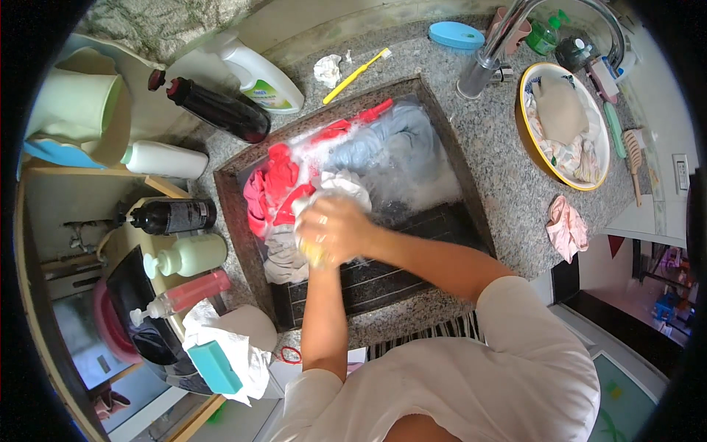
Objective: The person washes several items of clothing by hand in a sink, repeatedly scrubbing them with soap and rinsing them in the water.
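My hands meet over the left half of a stone sink (pixel 479 193), closed on a wet white cloth (pixel 345 186) with soapy foam. My right hand (pixel 340 227) lies on top, fingers curled and blurred by motion. Beneath it, my left hand (pixel 324 259) is mostly covered, next to a yellowish patch I cannot make out. Red clothes (pixel 274 184) lie in suds to the left, and a light blue garment (pixel 401 136) soaks at the back. A greyish cloth (pixel 286 254) rests by the left wall, beside a black ridged washboard surface (pixel 434 239).
A tap (pixel 475 77) arches behind the sink's right corner. Right of it stand a yellow-rimmed basin (pixel 526 121) of clothes and a pink cloth (pixel 567 230). Bottles, including a dark one (pixel 221 110), crowd the left counter. A yellow toothbrush (pixel 355 77) lies behind.
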`<state>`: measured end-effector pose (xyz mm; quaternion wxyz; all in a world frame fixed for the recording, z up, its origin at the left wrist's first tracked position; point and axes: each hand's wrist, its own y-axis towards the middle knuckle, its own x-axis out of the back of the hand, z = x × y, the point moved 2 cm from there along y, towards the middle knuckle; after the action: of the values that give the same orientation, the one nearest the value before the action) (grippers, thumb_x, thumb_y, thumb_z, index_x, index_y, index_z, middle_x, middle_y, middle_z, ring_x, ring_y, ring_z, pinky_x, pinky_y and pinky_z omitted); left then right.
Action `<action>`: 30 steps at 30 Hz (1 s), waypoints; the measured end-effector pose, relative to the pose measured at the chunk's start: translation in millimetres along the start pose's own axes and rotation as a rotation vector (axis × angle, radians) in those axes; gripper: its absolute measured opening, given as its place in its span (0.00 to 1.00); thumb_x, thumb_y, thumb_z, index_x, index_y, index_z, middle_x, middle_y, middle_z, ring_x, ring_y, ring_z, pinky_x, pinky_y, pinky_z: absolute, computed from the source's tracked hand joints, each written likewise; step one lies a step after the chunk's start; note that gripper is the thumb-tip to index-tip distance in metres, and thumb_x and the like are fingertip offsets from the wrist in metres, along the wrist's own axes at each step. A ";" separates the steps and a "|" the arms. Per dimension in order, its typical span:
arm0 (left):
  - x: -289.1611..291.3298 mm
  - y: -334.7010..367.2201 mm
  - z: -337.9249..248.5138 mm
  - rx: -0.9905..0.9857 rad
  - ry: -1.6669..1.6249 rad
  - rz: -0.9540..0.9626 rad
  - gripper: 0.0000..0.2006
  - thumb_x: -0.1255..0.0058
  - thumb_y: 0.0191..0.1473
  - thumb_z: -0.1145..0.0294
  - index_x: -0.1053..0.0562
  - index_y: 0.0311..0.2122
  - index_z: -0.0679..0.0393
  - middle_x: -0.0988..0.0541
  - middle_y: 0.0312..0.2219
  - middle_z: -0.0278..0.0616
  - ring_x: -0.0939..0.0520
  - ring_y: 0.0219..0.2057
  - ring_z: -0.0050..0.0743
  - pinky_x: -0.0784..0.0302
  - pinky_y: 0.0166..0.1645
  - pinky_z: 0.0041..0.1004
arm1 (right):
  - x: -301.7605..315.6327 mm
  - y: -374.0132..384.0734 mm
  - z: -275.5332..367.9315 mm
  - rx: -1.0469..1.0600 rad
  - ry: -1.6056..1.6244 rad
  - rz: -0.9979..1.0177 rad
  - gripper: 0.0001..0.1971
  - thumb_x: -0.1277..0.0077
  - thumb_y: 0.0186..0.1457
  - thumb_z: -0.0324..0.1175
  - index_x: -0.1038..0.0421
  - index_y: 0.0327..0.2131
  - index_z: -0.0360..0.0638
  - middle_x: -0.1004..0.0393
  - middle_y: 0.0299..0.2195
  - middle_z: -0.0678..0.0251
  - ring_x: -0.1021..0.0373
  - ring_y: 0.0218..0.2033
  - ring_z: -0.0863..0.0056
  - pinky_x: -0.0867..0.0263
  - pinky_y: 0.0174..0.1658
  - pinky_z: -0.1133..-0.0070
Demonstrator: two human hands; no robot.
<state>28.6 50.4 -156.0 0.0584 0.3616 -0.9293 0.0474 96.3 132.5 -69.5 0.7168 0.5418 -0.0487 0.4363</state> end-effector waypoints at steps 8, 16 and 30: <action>-27.0 0.9 -37.0 0.552 -0.798 -0.203 0.18 0.58 0.48 0.71 0.37 0.47 0.58 0.26 0.34 0.38 0.24 0.34 0.30 0.27 0.38 0.27 | 38.5 -40.0 -105.6 -0.462 -0.089 0.112 0.14 0.47 0.28 0.34 0.34 0.26 0.47 0.35 0.24 0.67 0.35 0.28 0.66 0.38 0.26 0.74; -31.8 -1.7 31.1 0.075 0.806 -0.275 0.30 0.56 0.43 0.68 0.45 0.55 0.47 0.51 0.50 0.72 0.48 0.52 0.68 0.54 0.56 0.47 | 30.0 -77.0 -94.5 -0.126 -0.303 0.415 0.18 0.46 0.35 0.41 0.31 0.36 0.56 0.34 0.25 0.66 0.34 0.30 0.68 0.39 0.34 0.70; -3.8 20.3 4.5 0.644 -1.305 0.214 0.22 0.62 0.50 0.53 0.36 0.47 0.56 0.34 0.46 0.47 0.35 0.48 0.44 0.38 0.44 0.53 | 11.6 6.5 32.4 -0.087 0.094 0.238 0.08 0.50 0.31 0.33 0.31 0.23 0.51 0.36 0.29 0.70 0.40 0.37 0.72 0.49 0.39 0.74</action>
<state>17.3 67.2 -162.0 -0.6207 0.2228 -0.7452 0.0987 112.1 112.8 -45.2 0.6842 0.4794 -0.0980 0.5407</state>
